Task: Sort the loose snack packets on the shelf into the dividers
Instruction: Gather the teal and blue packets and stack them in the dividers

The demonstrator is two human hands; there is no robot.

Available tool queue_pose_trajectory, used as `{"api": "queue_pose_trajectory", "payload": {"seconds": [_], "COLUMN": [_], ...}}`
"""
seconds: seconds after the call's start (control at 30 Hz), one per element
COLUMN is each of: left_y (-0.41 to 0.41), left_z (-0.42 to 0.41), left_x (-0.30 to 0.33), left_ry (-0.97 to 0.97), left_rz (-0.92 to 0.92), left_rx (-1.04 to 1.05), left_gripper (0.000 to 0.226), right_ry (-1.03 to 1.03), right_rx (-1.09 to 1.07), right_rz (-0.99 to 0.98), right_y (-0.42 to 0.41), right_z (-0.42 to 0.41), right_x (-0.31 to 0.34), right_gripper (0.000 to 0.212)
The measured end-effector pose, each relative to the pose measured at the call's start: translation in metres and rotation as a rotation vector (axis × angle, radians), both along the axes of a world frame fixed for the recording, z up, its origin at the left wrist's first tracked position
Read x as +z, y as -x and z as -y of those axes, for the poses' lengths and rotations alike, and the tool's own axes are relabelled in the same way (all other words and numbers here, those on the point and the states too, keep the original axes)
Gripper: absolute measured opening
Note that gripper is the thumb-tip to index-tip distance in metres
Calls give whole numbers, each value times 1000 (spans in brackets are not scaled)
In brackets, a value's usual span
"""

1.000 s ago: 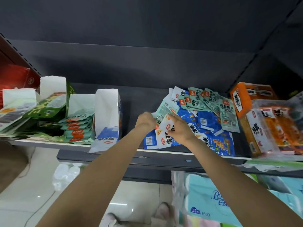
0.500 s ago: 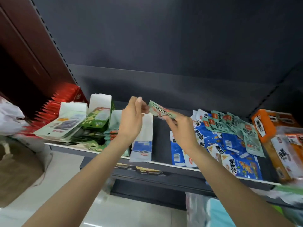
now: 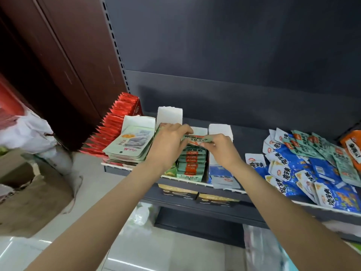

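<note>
Dark grey shelf point(image 3: 220, 184), back panel upright behind it, white strip along its front edge.

Loose heap of blue and teal snack packets point(image 3: 304, 163), right part of the shelf, overlapping one another and reaching the front edge; a single white-and-blue packet point(image 3: 255, 163) lies just left of the heap, apart from the dividers.

Row of red packets point(image 3: 117, 124), standing on edge at the shelf's left end, running from the front edge toward the back panel.

Stack of pale green packets point(image 3: 129, 145), lying flat in a white divider point(image 3: 139, 120) beside the red row.

Row of teal packets with orange labels point(image 3: 192, 163), filed in a divider at the left-centre of the shelf, up to the front edge.

White divider point(image 3: 219, 130) right of that row, with a blue-and-white packet point(image 3: 222, 176) at its front.

Orange packs point(image 3: 351, 147), right end of the shelf, partly cut off.

Left hand point(image 3: 170, 140), fingers curled, pinching the left end of a teal packet point(image 3: 197, 139).

Right hand point(image 3: 218, 148), fingers curled, pinching the right end of the same packet.

Held teal packet: roughly level, above the back of the teal row, between the two hands.
</note>
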State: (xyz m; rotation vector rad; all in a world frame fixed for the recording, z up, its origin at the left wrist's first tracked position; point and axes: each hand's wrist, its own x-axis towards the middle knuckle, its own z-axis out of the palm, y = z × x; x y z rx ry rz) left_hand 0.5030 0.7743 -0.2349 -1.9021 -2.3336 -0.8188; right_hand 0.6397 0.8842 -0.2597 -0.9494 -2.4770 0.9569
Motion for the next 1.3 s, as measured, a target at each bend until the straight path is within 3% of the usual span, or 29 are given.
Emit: {"api": "queue_pose_trajectory", "payload": {"seconds": [0.17, 0.23, 0.37, 0.57, 0.67, 0.77, 0.9, 1.03, 1.17, 1.3], "left_y": [6, 1, -25, -103, -155, -202, -242, -256, -252, -247], "left_z": [-10, -15, -33, -93, -134, -180, -237, -276, -293, -292], "left_x": [-13, -14, -6, -6, -15, -32, -67, -99, -123, -135], "left_ry": [319, 380, 384, 299, 327, 464, 598, 702, 806, 856], "left_rz": [-349, -396, -185, 51, 77, 60, 76, 21, -44, 71], "left_rx": [-14, -18, -19, -143, -220, -273, -282, -237, -174, -178], "left_gripper": [27, 27, 31, 25, 25, 43, 88, 124, 132, 127], "right_ry": [86, 114, 139, 188, 172, 140, 78, 83, 205, 308], "right_rx": [-10, -14, -41, -309, -417, -496, -539, -587, -535, -428], "right_rz": [19, 16, -41, -183, -101, 27, 181, 396, 609, 615], "right_y": [0, -4, -27, -101, -154, -207, -256, -281, -297, -302], "right_z": [1, 0, -11, -63, -94, -129, -181, -229, -269, -284], "right_x": [-4, -5, -5, -11, -22, -38, -66, -83, -103, -116], "right_gripper": [28, 27, 22, 18, 22, 27, 53, 102, 131, 128]}}
